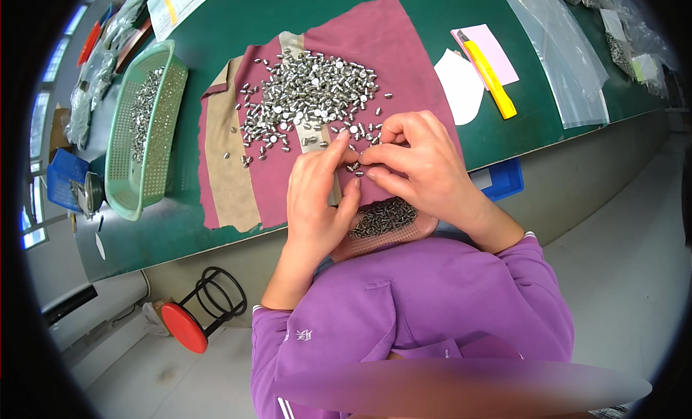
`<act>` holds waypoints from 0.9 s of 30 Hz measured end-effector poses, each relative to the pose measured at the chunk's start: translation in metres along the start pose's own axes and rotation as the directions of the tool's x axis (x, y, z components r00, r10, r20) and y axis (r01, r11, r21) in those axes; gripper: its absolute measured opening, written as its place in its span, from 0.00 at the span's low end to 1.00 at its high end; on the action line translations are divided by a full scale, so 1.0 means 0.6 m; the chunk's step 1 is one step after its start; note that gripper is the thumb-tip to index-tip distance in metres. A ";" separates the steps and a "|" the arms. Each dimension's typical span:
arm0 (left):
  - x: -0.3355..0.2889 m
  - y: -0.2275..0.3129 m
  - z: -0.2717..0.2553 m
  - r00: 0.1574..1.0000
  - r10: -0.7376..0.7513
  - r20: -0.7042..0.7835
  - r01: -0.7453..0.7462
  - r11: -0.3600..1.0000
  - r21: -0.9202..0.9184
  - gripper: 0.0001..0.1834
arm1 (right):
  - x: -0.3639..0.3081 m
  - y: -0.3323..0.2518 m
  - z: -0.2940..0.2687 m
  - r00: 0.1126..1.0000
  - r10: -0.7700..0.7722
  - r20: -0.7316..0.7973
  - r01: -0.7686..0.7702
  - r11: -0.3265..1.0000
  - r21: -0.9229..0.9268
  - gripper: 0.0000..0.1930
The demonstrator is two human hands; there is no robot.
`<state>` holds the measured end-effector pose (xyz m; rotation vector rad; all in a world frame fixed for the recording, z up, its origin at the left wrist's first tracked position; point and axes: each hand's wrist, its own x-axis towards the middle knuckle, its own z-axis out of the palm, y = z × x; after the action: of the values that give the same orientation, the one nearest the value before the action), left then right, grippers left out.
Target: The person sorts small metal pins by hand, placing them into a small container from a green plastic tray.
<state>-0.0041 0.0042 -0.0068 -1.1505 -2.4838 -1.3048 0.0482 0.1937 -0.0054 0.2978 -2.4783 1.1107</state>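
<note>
Small silvery metal parts, like short headed pins or rivets (pixel 317 87), lie heaped on a maroon cloth (pixel 404 44) with beige stripes. My left hand (pixel 313 195) and my right hand (pixel 425 163) meet at the near side of the heap, fingers curled inward. Between their fingertips is a small metal part, mostly hidden by the fingers. A few loose metal parts (pixel 355 168) rest on the cloth just under the fingertips. Below my hands, against my body, a pink basket (pixel 382 242) holds many darker-looking small metal parts.
The green table (pixel 238 15) carries a light green basket (pixel 162 167) of metal parts at left. At right are a yellow utility knife (pixel 494 87), pink and white paper, and clear plastic bags (pixel 562 66). A blue bin (pixel 504 180) sits below the edge; a red stool (pixel 186 327) stands lower left.
</note>
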 end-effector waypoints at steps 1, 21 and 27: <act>0.004 0.003 0.002 1.000 0.007 -0.005 -0.007 0.999 0.037 0.39 | 0.002 -0.001 0.001 1.000 -0.015 0.004 0.015 1.000 -0.024 0.08; -0.004 0.000 -0.005 0.998 -0.062 0.004 0.062 0.997 0.053 0.35 | 0.010 0.000 -0.001 0.993 -0.111 0.050 0.115 0.990 -0.087 0.10; -0.007 0.000 -0.004 0.995 -0.096 0.002 0.096 0.993 0.065 0.39 | 0.015 -0.002 0.009 0.996 -0.084 0.016 0.085 0.994 -0.071 0.11</act>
<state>-0.0019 -0.0002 -0.0068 -1.0343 -2.5947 -1.2342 0.0392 0.1886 -0.0039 0.3855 -2.4858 0.9859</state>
